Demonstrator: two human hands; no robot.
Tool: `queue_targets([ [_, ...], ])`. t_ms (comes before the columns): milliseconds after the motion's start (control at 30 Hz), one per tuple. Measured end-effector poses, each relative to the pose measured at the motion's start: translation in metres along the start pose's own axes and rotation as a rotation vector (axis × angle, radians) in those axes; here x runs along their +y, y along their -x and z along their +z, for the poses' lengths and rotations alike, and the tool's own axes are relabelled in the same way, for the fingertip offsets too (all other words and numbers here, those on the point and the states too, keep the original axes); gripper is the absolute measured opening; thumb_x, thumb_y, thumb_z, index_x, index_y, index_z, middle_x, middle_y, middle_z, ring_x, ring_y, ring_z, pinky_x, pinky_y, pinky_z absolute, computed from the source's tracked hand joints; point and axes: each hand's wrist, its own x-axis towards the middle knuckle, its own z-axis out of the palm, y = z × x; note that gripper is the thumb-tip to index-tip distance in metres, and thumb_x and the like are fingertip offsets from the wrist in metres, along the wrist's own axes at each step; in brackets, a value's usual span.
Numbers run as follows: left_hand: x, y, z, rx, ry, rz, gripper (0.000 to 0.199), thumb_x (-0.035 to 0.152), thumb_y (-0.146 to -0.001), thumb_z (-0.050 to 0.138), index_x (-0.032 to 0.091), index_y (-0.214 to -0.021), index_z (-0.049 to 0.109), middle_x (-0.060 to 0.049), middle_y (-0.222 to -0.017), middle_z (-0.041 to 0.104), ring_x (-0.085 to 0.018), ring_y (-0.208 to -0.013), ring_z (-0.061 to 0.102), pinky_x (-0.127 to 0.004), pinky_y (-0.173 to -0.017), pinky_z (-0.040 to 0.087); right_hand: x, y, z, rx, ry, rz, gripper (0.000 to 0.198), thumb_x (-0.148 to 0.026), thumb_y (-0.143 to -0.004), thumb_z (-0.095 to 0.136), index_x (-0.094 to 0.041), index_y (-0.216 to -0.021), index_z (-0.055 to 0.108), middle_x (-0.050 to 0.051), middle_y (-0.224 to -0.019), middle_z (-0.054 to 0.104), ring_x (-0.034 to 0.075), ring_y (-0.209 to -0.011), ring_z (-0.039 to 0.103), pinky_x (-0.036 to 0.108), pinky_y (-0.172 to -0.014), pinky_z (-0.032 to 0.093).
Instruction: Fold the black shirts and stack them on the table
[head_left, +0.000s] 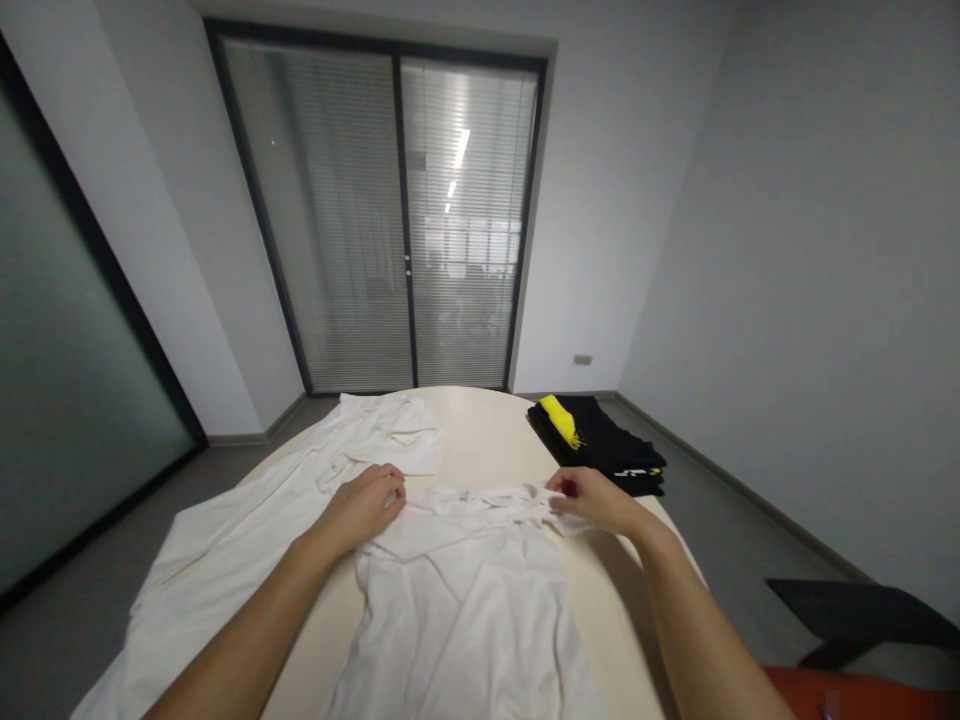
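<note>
A white shirt lies spread and wrinkled in front of me, its bunched top edge running between my hands and its lower part leaving the bottom of the view. My left hand is closed on the shirt's upper left corner, fingers curled into the cloth. At the upper right corner, my right hand pinches the fabric between thumb and fingers. The exact fingertip contact on the left is partly hidden by the hand itself.
More white clothing covers the left side of the round cream table and hangs over its edge. A folded black stack with a yellow piece sits at the far right. A black chair armrest stands at lower right.
</note>
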Motion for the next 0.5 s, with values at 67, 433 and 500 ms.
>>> queue_targets([
  [67, 0.002, -0.003, -0.002, 0.121, -0.021, -0.068, 0.016, 0.027, -0.089, 0.047, 0.023, -0.087, 0.063, -0.005, -0.093, 0.068, -0.024, -0.094, 0.062, -0.032, -0.079, 0.044, 0.002, -0.001, -0.002, 0.052, 0.045, -0.028, 0.02, -0.033, -0.076, 0.066, -0.015, -0.083, 0.07, 0.003, -0.072, 0.067, 0.015, -0.065, 0.056, 0.025, -0.059, 0.04],
  [433, -0.006, -0.009, -0.002, 0.451, 0.431, -0.332, 0.021, 0.044, -0.098, 0.035, 0.026, -0.101, 0.046, 0.007, -0.061, 0.051, -0.017, -0.054, 0.052, -0.025, -0.054, 0.034, -0.009, -0.004, 0.0, 0.317, -0.082, -0.189, 0.023, -0.043, -0.095, 0.046, -0.021, -0.099, 0.052, -0.001, -0.078, 0.057, 0.015, -0.069, 0.051, 0.026, -0.064, 0.039],
  [500, -0.007, -0.009, -0.001, 0.462, 0.465, -0.333, 0.022, 0.046, -0.097, 0.035, 0.026, -0.101, 0.046, 0.008, -0.058, 0.047, -0.016, -0.053, 0.051, -0.025, -0.053, 0.033, -0.012, -0.003, 0.001, 0.314, -0.079, -0.189, 0.02, -0.041, -0.093, 0.047, -0.021, -0.097, 0.05, -0.002, -0.075, 0.055, 0.014, -0.068, 0.049, 0.026, -0.064, 0.039],
])
